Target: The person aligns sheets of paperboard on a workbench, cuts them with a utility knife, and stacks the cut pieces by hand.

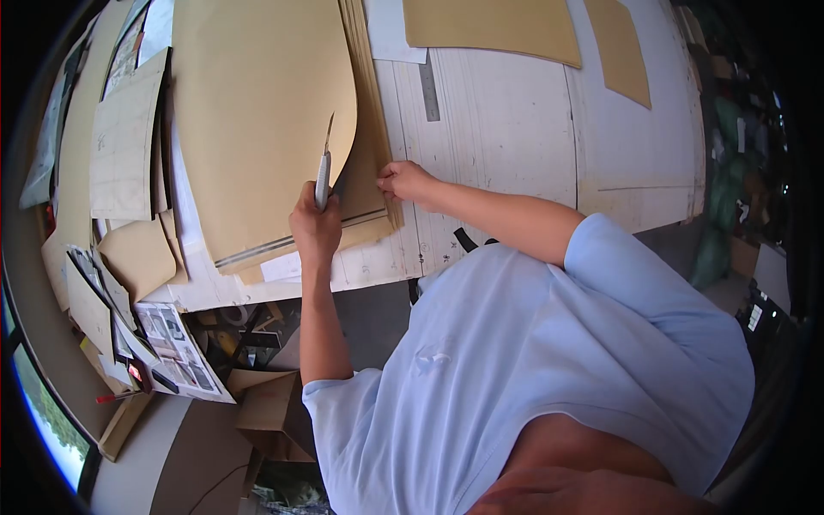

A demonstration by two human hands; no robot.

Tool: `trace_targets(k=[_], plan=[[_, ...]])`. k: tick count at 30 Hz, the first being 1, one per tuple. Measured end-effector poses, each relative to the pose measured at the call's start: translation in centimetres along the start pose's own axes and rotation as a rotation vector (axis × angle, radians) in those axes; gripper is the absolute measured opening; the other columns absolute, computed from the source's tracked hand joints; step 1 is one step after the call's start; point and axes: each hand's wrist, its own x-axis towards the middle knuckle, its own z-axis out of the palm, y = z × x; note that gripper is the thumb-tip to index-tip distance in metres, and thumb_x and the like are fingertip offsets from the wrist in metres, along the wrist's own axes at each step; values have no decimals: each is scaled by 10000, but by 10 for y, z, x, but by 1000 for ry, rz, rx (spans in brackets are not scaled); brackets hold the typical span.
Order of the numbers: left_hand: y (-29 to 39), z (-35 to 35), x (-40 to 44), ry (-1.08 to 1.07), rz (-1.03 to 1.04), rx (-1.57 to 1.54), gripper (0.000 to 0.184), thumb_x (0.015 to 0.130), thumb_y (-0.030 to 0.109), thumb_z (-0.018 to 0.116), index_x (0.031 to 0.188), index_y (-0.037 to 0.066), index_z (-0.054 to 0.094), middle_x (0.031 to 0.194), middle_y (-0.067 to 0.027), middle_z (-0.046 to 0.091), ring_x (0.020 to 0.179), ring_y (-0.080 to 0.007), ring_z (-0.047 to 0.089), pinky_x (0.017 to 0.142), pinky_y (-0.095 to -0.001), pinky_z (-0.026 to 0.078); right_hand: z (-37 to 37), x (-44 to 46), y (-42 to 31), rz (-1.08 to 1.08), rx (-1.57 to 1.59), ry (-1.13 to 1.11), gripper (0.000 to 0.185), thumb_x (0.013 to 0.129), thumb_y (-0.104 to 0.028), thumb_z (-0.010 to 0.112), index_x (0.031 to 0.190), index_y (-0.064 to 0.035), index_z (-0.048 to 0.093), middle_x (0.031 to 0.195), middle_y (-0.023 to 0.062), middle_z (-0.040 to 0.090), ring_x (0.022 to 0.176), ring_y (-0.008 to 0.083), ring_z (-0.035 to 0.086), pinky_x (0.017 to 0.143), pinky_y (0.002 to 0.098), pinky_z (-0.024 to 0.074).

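My left hand (315, 225) is closed around the grey handle of a utility knife (324, 176), whose thin blade points away from me over a large brown paperboard sheet (257, 112). The sheet's right edge curls up from the brown sheets stacked beneath it. At the right side of that stack, my right hand (410, 183) has its fingers pinched together at the edge of a brown sheet; the fingertips are partly hidden. A long thin grey strip (300, 236) runs along the near end of the sheets.
The white worktable (506, 129) carries a steel ruler (429, 90) and more brown sheets (493, 30) at the far right. Board pieces (129, 146) lie piled on the left. Beneath the near edge stands a cardboard box (270, 412). A black curved object (465, 239) lies near my body.
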Motion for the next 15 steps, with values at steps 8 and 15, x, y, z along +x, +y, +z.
trace_targets(k=[8, 15], plan=[[-1, -1, 2, -20, -13, -44, 126, 827, 114, 632, 811, 30, 541, 605, -142, 517, 537, -241, 496, 566, -349, 439, 7, 1, 4, -82, -297, 178, 291, 812, -158, 694, 1057, -9, 644, 1068, 173, 667, 999, 304, 630, 861, 366, 490], [-2, -1, 2, -34, -8, -99, 96, 833, 89, 616, 813, 35, 539, 596, -130, 499, 541, -247, 458, 573, -340, 437, 2, 6, 9, -83, -128, 109, 254, 792, -147, 719, 992, -12, 640, 929, 126, 666, 888, 224, 629, 780, 342, 506]])
